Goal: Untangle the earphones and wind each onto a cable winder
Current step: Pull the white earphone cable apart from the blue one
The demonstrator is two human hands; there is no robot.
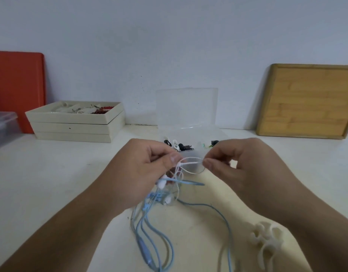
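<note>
1. The white earphone cable [190,163] is held above the table [51,183] between both hands, just in front of the clear plastic box [188,118]; a small loop of it is stretched between them.
2. The left hand [147,169] is seen pinching the cable near a white earbud [161,184], thumb pressed to the curled fingers; the tangle is gathered beneath it.
3. The right hand [234,163] is seen pinching the far side of the loop between thumb and forefinger, the other fingers curled.
4. The blue earphone cable [149,232] is draped from the tangle down to the near edge of the table, with its inline remote [144,250] lying on the surface.
5. A white cable winder [267,240] is placed at near right, beside the right forearm, not yet used.
6. Judged step: separation of white from blue. The loop is best widened gently and an earbud passed back through it; hard pulling would probably tighten the knot.
7. Where the white and blue strands cross is blurred and partly covered by the left hand; the crossings cannot be traced.
8. The blue cable is cut off by the lower frame edge; the small items in the box cannot be identified.
</note>
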